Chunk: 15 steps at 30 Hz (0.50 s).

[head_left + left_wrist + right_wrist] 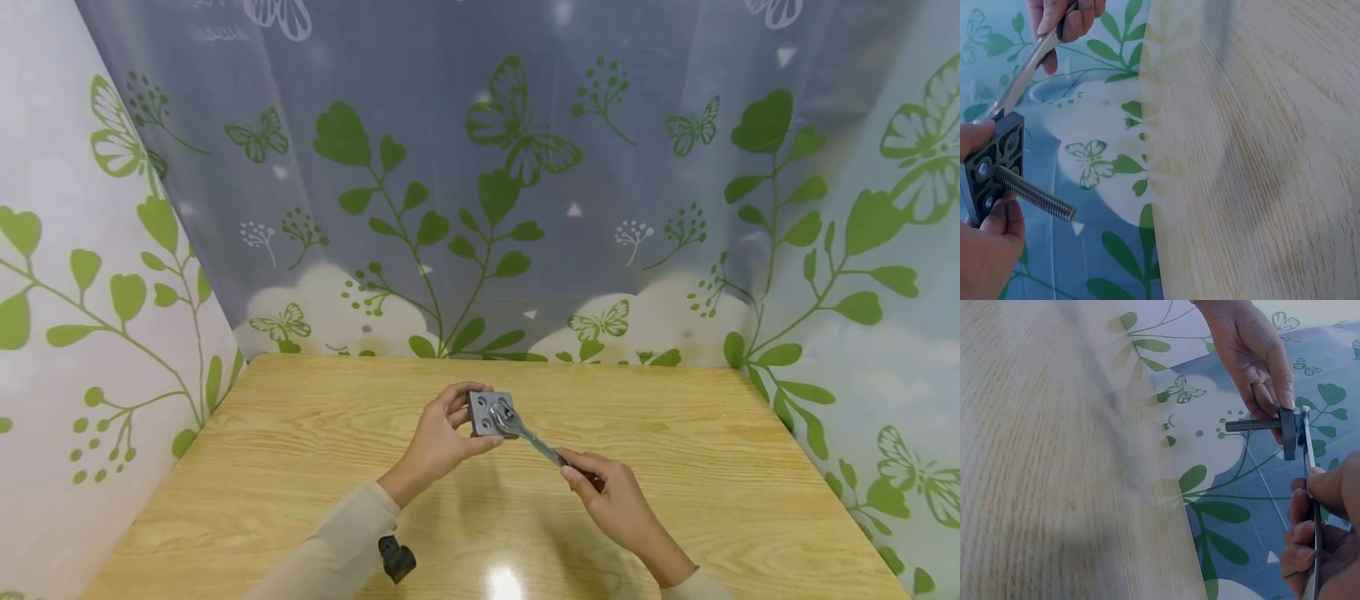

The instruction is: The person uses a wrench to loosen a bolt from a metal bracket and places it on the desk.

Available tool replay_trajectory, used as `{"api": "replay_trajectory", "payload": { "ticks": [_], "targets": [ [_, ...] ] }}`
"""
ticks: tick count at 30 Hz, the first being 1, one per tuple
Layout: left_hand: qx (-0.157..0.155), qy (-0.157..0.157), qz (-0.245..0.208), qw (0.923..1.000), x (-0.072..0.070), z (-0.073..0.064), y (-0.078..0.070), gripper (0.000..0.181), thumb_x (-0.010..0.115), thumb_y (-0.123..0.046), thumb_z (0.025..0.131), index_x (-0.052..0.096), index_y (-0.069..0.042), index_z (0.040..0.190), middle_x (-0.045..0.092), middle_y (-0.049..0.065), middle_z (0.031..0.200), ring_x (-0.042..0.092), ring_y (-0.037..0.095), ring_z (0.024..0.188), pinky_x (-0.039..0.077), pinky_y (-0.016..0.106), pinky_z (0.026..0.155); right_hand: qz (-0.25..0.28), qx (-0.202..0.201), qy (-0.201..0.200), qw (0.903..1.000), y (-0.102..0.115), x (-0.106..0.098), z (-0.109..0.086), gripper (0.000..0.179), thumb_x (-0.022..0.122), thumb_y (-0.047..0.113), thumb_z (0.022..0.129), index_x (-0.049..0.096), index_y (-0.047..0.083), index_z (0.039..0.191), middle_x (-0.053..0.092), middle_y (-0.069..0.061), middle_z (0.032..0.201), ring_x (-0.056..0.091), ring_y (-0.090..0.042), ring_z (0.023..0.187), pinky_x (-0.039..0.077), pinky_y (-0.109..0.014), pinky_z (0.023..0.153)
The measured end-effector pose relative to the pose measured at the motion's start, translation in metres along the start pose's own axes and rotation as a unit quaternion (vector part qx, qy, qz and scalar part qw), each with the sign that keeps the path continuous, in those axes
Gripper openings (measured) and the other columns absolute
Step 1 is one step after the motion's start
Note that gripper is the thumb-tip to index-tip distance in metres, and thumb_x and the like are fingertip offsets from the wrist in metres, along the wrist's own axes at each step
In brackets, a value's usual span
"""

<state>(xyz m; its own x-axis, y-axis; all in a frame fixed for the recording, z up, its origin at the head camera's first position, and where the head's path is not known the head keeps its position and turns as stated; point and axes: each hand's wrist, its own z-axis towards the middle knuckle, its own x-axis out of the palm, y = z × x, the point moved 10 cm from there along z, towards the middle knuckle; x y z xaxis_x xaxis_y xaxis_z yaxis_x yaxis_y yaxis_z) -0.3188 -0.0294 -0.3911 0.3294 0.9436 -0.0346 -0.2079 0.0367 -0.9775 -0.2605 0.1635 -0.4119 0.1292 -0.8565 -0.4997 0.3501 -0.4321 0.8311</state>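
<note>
My left hand (441, 435) holds a grey square plate (478, 413) with corner holes by its edges, above the wooden table. A threaded bolt (1038, 195) runs through the plate; its long shank sticks out from the back, as both wrist views show. The ring-shaped head of a metal wrench (538, 444) sits over the bolt's end on the front face, hiding it. My right hand (617, 502) grips the wrench's dark handle end, with the tool slanting down to the right from the plate. In the right wrist view, the wrench (1310, 453) lies nearly parallel to the plate.
The wood-grain table (300, 433) spreads beneath both hands. A patterned curtain (450, 250) with leaves and butterflies stands behind it and along the sides. A small black device (396, 558) sits by the left sleeve.
</note>
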Motion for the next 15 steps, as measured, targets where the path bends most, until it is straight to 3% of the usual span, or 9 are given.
{"api": "replay_trajectory", "payload": {
  "ticks": [6,15],
  "targets": [
    [-0.008,0.018,-0.012,0.9997,0.001,-0.0001,-0.0006,0.075,0.075,0.009,0.075,0.04,-0.001,0.141,0.047,0.02,0.142,0.051,0.03,0.127,0.054,0.028,0.09,-0.021,-0.025,0.021,0.9993,0.0048,-0.0032,0.0004,0.035,0.056,0.016,0.097,0.06,-0.004,0.125,0.052,0.003,0.074,0.04,-0.003,0.054,0.041,-0.021,0.046],
    [0.0,0.039,0.019,0.9991,0.0073,-0.002,-0.0002,0.078,0.077,0.004,0.077,0.037,0.0,0.143,0.047,0.018,0.142,0.051,0.029,0.127,0.052,0.032,0.095,-0.016,-0.012,0.007,0.9998,0.0061,0.0005,0.0019,0.034,0.058,0.015,0.095,0.062,-0.002,0.123,0.052,0.0,0.072,0.042,-0.004,0.055,0.042,-0.021,0.046]
  ]
}}
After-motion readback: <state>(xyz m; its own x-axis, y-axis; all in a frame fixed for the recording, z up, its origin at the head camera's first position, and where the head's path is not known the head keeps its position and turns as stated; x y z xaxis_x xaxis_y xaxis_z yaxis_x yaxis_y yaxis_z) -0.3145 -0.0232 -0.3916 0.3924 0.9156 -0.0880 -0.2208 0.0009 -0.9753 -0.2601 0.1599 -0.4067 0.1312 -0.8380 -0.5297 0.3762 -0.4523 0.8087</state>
